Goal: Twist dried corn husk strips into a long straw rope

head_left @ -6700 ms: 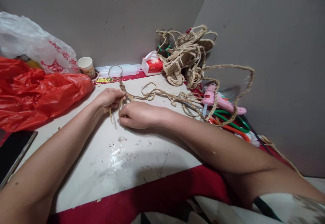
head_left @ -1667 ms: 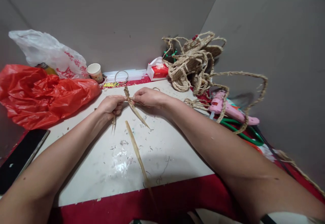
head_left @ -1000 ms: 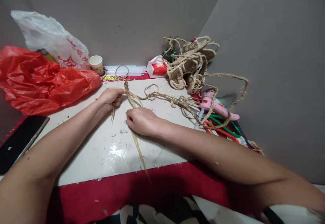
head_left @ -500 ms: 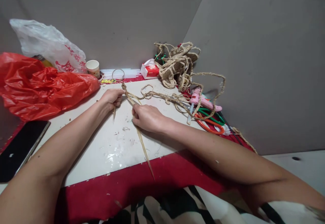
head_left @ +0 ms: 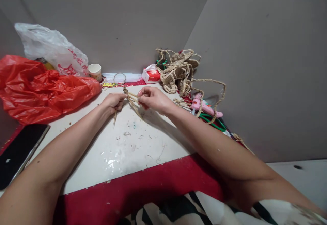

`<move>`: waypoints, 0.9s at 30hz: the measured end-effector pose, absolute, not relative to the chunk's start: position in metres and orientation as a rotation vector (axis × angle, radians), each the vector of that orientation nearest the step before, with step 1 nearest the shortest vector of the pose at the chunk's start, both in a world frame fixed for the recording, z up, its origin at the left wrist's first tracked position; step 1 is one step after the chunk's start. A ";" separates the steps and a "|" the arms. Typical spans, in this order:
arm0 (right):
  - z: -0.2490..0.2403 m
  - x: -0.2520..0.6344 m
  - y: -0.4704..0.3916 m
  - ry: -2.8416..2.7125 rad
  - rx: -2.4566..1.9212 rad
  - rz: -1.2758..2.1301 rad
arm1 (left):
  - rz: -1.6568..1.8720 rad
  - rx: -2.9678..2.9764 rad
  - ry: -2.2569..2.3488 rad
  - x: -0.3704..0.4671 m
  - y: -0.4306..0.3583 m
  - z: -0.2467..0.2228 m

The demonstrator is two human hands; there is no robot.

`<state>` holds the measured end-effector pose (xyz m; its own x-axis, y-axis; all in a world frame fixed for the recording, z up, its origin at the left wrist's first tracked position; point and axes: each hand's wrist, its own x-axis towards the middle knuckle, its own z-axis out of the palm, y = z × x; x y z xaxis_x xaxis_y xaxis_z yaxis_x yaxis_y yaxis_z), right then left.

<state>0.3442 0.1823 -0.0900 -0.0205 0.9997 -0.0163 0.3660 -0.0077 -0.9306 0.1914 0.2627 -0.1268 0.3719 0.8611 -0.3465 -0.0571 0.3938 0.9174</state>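
Pale fibre strands [head_left: 135, 109] are splaying from a small, dark knotted end [head_left: 125, 90] over the far part of a scrap-littered white worktop [head_left: 133, 165], between a person's two bare hands. The left hand [head_left: 114, 103] is gripping the bundle just below the knot, thumb and forefinger pressed together, the other fingers curling in, while thin tips [head_left: 114, 118] are poking out beneath. The right hand [head_left: 153, 99] is pinching a strand between thumb and fingertip, holding it out to the right of the loose lengths slanting down between the hands. Judging by those grips, the step in hand appears to be separating one strand and working it against the others at the knot; the exact crossing is too small to read. The next move seems to be calling for a firm left pinch and even tension on the right, since slack could be letting the twist open. Beyond the right hand, coils of rough rope [head_left: 176, 69] are sitting beside a red-and-white tissue pack [head_left: 153, 76], with a pink glue gun [head_left: 206, 106] lying nearer the right forearm. Far left, a phone [head_left: 21, 153] is lying near a crumpled red plastic bag [head_left: 46, 92].
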 end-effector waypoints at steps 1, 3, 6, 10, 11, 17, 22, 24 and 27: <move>-0.091 0.344 0.189 -1.437 -1.451 1.063 | 0.729 0.986 1.010 0.191 0.263 -0.127; -0.098 0.342 0.203 -1.390 -1.439 1.071 | 0.728 0.987 1.005 0.191 0.263 -0.126; -0.113 0.340 0.218 -1.375 -1.487 1.009 | 0.723 0.987 0.999 0.191 0.263 -0.126; -0.125 0.341 0.223 -1.388 -1.541 0.877 | 0.705 0.985 0.997 0.191 0.263 -0.126; -0.125 0.341 0.223 -1.397 -1.559 0.862 | 0.700 0.986 0.997 0.192 0.264 -0.126; -0.124 0.343 0.221 -1.400 -1.654 0.847 | 0.683 1.004 0.985 0.191 0.266 -0.127; -0.125 0.338 0.222 -1.353 -1.606 0.994 | 0.678 1.005 0.971 0.190 0.268 -0.128; -0.127 0.336 0.223 -1.319 -1.597 1.020 | 0.677 0.999 0.970 0.190 0.268 -0.128; -0.130 0.337 0.227 -1.389 -1.605 0.938 | 0.675 0.994 0.969 0.190 0.267 -0.127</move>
<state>0.3374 0.2267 -0.1299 0.1225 0.9919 -0.0322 0.4003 -0.0791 -0.9130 0.1901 0.2674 -0.1271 0.4307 0.8306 -0.3531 -0.0441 0.4101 0.9110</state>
